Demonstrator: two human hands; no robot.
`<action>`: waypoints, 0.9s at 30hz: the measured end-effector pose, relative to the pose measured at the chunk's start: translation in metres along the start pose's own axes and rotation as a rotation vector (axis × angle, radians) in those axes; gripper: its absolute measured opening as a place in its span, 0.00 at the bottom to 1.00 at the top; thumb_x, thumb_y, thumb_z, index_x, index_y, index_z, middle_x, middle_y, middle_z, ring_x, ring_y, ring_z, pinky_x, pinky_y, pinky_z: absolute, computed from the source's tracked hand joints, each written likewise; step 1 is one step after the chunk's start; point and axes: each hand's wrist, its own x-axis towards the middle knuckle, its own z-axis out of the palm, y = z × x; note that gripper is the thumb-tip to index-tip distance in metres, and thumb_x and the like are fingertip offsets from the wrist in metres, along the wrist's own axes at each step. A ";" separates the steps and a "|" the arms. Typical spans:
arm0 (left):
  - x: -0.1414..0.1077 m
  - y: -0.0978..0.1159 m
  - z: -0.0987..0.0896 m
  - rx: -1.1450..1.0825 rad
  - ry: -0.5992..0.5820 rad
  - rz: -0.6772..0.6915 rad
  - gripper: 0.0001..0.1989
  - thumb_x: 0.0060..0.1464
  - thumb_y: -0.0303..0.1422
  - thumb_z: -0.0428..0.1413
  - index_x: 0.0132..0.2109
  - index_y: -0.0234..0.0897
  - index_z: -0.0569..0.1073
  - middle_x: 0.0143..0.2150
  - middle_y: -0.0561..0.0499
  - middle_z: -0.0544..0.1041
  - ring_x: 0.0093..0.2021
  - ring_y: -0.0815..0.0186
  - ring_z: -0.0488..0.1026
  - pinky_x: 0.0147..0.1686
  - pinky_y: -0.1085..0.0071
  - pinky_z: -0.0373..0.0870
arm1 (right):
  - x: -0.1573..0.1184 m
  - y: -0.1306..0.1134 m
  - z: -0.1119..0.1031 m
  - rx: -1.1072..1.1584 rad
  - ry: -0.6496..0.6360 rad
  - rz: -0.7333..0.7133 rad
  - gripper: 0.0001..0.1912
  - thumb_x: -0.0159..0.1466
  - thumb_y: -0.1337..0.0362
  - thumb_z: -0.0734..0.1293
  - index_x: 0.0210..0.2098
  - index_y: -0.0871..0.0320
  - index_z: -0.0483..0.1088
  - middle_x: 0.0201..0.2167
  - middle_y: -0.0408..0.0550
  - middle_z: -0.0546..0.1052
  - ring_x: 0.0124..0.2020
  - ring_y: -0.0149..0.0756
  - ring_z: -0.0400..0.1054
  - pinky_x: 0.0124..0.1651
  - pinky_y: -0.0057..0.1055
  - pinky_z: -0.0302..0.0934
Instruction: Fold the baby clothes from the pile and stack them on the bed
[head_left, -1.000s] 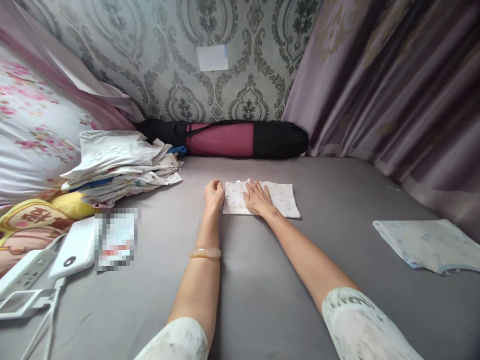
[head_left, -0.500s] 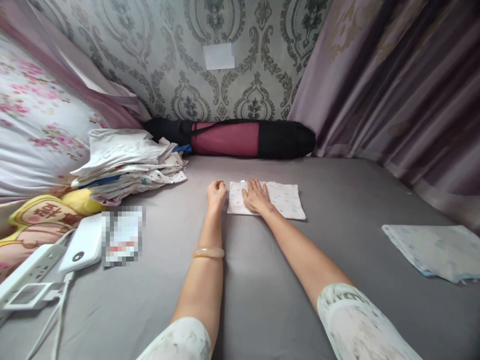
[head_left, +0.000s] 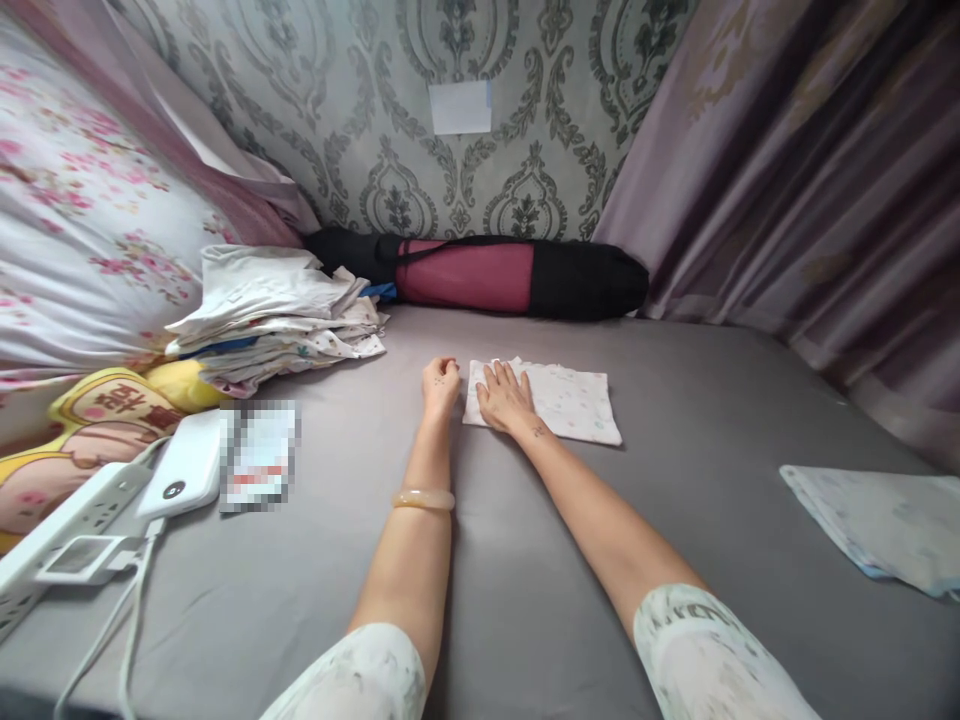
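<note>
A folded white cloth [head_left: 574, 400] with a faint small print lies flat on the grey bed sheet, a little beyond the middle of the view. My right hand [head_left: 504, 396] rests palm down on its left part, fingers stretched out and slightly spread. Just left of the cloth, apart from its edge, my left hand [head_left: 441, 384] is closed in a loose fist on the sheet, and nothing shows in it. A pale bangle [head_left: 424, 499] circles my left forearm.
A pile of folded clothes [head_left: 277, 315] sits at the left, near a yellow cushion [head_left: 105, 400], a white power bank [head_left: 189, 465] and a power strip [head_left: 82, 525] with cables. Another folded cloth [head_left: 877, 520] lies at the right. A black and red long bag [head_left: 472, 275] lies along the wall.
My right hand has slid left across the folded cloth, towards its left edge. My left hand stays closed beside it. The whole view has shifted slightly.
</note>
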 end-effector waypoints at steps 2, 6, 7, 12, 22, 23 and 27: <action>0.000 0.001 0.000 -0.005 0.000 -0.004 0.16 0.56 0.32 0.47 0.45 0.32 0.76 0.42 0.41 0.81 0.45 0.61 0.78 0.48 0.66 0.71 | 0.001 -0.005 -0.002 -0.010 0.003 0.000 0.31 0.71 0.55 0.46 0.69 0.63 0.52 0.71 0.56 0.50 0.71 0.47 0.39 0.69 0.52 0.31; 0.000 0.003 -0.002 -0.017 0.007 -0.020 0.17 0.56 0.32 0.47 0.46 0.31 0.75 0.42 0.39 0.81 0.44 0.60 0.78 0.47 0.65 0.72 | 0.004 -0.022 -0.004 -0.019 0.010 -0.082 0.31 0.72 0.56 0.44 0.69 0.64 0.51 0.72 0.55 0.49 0.72 0.45 0.37 0.69 0.51 0.28; 0.000 0.002 -0.003 -0.020 0.012 -0.021 0.17 0.56 0.32 0.47 0.46 0.31 0.75 0.43 0.39 0.81 0.45 0.60 0.78 0.47 0.65 0.72 | 0.005 -0.026 -0.003 -0.018 -0.009 -0.105 0.32 0.72 0.56 0.44 0.69 0.64 0.51 0.72 0.55 0.48 0.72 0.44 0.36 0.70 0.51 0.29; 0.003 -0.001 -0.005 -0.029 0.030 -0.016 0.17 0.55 0.32 0.47 0.46 0.31 0.76 0.42 0.40 0.81 0.44 0.60 0.78 0.48 0.64 0.72 | 0.005 -0.033 0.004 -0.008 -0.047 -0.129 0.32 0.71 0.57 0.44 0.68 0.68 0.53 0.71 0.56 0.49 0.72 0.45 0.38 0.69 0.52 0.32; 0.004 -0.001 -0.001 -0.032 0.006 -0.007 0.16 0.56 0.33 0.47 0.45 0.32 0.75 0.42 0.41 0.81 0.42 0.62 0.78 0.47 0.66 0.72 | 0.000 -0.019 -0.013 0.046 0.047 -0.084 0.30 0.72 0.57 0.45 0.69 0.61 0.52 0.72 0.54 0.49 0.72 0.43 0.37 0.70 0.51 0.28; 0.004 -0.001 -0.001 -0.033 0.002 -0.007 0.16 0.56 0.33 0.47 0.45 0.32 0.75 0.42 0.41 0.81 0.42 0.62 0.78 0.46 0.67 0.72 | -0.002 -0.015 -0.014 0.026 0.072 -0.066 0.30 0.72 0.57 0.46 0.69 0.61 0.53 0.72 0.55 0.49 0.72 0.44 0.37 0.70 0.51 0.27; 0.003 -0.002 0.002 -0.037 -0.001 0.014 0.17 0.55 0.34 0.47 0.46 0.33 0.75 0.41 0.42 0.81 0.43 0.61 0.78 0.47 0.66 0.71 | -0.008 0.001 -0.010 -0.009 0.041 -0.027 0.30 0.71 0.55 0.48 0.69 0.59 0.53 0.71 0.55 0.50 0.72 0.47 0.39 0.69 0.53 0.29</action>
